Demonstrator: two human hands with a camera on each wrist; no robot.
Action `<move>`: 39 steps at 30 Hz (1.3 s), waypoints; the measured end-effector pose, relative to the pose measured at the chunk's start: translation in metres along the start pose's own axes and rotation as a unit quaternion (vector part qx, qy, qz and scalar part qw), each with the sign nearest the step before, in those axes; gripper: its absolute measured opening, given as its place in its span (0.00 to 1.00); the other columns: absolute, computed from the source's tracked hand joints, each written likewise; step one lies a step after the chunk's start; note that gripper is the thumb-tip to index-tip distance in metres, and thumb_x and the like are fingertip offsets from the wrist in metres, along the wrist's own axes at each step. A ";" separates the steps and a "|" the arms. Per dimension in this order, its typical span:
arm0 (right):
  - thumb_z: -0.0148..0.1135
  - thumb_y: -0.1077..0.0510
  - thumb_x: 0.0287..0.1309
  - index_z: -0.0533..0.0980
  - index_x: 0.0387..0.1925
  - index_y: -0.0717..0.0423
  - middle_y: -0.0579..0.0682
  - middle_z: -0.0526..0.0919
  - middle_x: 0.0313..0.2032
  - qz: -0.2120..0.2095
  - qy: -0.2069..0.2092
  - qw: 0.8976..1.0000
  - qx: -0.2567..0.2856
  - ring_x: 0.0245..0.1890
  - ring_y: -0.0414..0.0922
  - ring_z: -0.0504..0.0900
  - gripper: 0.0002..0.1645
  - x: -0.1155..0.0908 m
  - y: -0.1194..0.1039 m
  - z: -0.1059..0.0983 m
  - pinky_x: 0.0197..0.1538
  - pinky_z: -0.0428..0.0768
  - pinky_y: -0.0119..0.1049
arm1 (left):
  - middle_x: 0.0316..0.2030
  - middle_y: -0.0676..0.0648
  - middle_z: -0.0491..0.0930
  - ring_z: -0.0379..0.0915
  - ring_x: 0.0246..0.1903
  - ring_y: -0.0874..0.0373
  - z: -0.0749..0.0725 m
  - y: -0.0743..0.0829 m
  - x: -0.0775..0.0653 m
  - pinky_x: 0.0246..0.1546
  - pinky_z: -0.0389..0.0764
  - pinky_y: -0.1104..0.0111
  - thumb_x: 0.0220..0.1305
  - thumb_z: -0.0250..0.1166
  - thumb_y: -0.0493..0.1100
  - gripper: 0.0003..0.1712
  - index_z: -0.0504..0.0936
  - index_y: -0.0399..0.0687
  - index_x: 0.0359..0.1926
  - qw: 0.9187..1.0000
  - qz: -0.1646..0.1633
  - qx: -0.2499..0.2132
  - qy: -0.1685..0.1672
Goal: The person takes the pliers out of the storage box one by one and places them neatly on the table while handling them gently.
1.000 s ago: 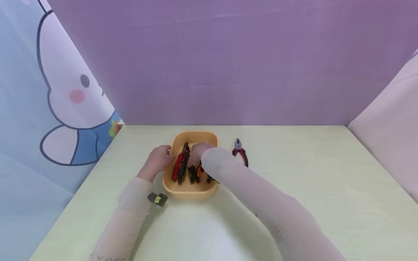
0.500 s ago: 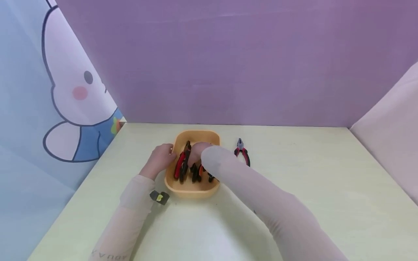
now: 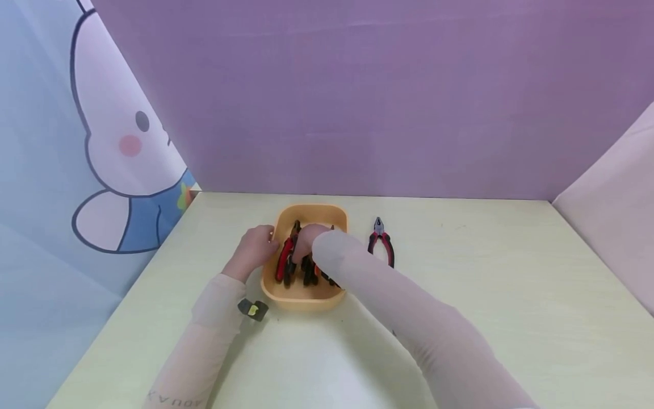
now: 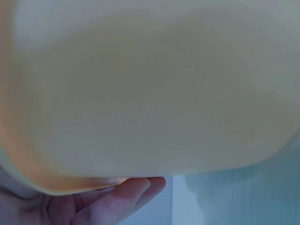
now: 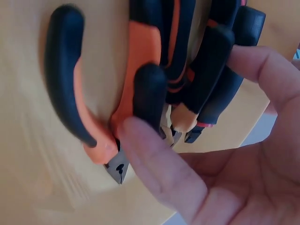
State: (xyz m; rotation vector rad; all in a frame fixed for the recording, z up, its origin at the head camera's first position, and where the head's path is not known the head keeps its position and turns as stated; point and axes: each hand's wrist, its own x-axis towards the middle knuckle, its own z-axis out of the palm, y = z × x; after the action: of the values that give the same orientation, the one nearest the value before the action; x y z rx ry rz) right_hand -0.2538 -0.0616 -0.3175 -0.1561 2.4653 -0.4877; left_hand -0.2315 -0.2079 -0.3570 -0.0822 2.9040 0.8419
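A yellow-orange plastic basket (image 3: 304,305) holds several pliers. My left hand (image 3: 254,248) grips its left wall; in the left wrist view, fingers (image 4: 117,199) lie along the outside of the basket wall (image 4: 154,117). Inside the basket, my right hand (image 3: 307,238) pinches the spread handles of black-and-orange pliers (image 5: 204,70), one finger at each side. Beside them lie another orange-and-black pair of pliers (image 5: 70,93) and more dark handles. Red-handled pliers (image 3: 283,262) lean at the basket's left side. The right sleeve hides part of the basket.
One pair of red-and-black pliers (image 3: 380,241) lies on the pale table (image 3: 485,284), right of the basket. A purple backdrop (image 3: 327,102) rises behind the table, and a cartoon-print cloth (image 3: 128,153) hangs at left.
The head view has shifted slightly, so the scene sits a little further right. The right hand stays among the pliers and shifts slightly leftward relative to the basket; the left hand keeps its grip.
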 end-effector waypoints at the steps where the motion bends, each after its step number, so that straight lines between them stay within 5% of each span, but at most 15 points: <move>1: 0.70 0.50 0.48 0.81 0.36 0.50 0.47 0.79 0.40 -0.001 0.000 1.000 0.006 0.37 0.45 0.78 0.14 0.001 0.000 0.001 0.40 0.79 0.43 | 0.35 0.40 0.78 0.73 0.30 0.53 0.000 0.000 0.000 0.32 0.78 0.65 0.63 0.53 0.38 0.20 0.74 0.30 0.53 1.000 -0.001 0.001 0.000; 12: 0.71 0.51 0.48 0.81 0.39 0.50 0.46 0.78 0.41 0.006 0.007 1.000 -0.018 0.36 0.45 0.78 0.15 0.008 -0.001 0.005 0.39 0.80 0.43 | 0.31 0.42 0.78 0.73 0.27 0.53 0.000 0.000 -0.002 0.27 0.77 0.68 0.63 0.53 0.37 0.18 0.75 0.31 0.51 1.000 0.002 -0.008 -0.002; 16: 0.70 0.54 0.48 0.81 0.33 0.50 0.47 0.78 0.38 0.015 0.004 1.000 -0.006 0.34 0.45 0.77 0.09 0.006 0.000 0.004 0.35 0.79 0.43 | 0.31 0.41 0.78 0.73 0.28 0.54 0.001 -0.001 -0.001 0.27 0.77 0.68 0.62 0.53 0.37 0.18 0.75 0.30 0.51 1.000 0.005 -0.011 -0.001; 19: 0.66 0.57 0.51 0.80 0.25 0.52 0.48 0.77 0.34 -0.008 0.008 0.998 -0.065 0.27 0.43 0.74 0.03 -0.002 -0.001 0.004 0.29 0.75 0.37 | 0.30 0.42 0.78 0.73 0.27 0.54 0.001 -0.002 -0.001 0.26 0.76 0.68 0.62 0.53 0.37 0.18 0.76 0.31 0.50 1.000 0.006 -0.010 0.002; 25: 0.63 0.58 0.55 0.80 0.24 0.52 0.47 0.77 0.32 -0.061 0.037 0.976 -0.204 0.26 0.42 0.72 0.06 -0.019 0.001 0.005 0.30 0.73 0.33 | 0.31 0.41 0.78 0.73 0.26 0.54 0.002 -0.002 -0.001 0.26 0.77 0.67 0.62 0.53 0.37 0.17 0.76 0.31 0.49 1.000 0.009 0.000 0.008; 32: 0.66 0.58 0.53 0.82 0.29 0.52 0.46 0.78 0.34 -0.071 0.043 0.971 -0.222 0.32 0.42 0.73 0.02 -0.020 0.003 0.004 0.37 0.77 0.34 | 0.33 0.40 0.79 0.74 0.28 0.53 0.002 -0.001 -0.002 0.28 0.78 0.66 0.63 0.53 0.36 0.18 0.75 0.31 0.51 1.000 0.005 -0.004 0.007; 39: 0.67 0.61 0.50 0.77 0.19 0.52 0.46 0.78 0.29 -0.084 0.054 0.966 -0.239 0.29 0.42 0.74 0.08 -0.021 0.004 0.004 0.33 0.77 0.34 | 0.29 0.42 0.77 0.72 0.26 0.54 0.001 0.000 -0.002 0.25 0.76 0.68 0.63 0.53 0.36 0.16 0.76 0.31 0.48 1.000 0.010 0.000 0.008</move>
State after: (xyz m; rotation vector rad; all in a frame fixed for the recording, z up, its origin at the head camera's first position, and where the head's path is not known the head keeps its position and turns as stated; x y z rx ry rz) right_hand -0.2345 -0.0551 -0.3107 -0.5510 2.6475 0.0433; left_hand -0.2295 -0.2075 -0.3581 -0.0615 2.9247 0.8490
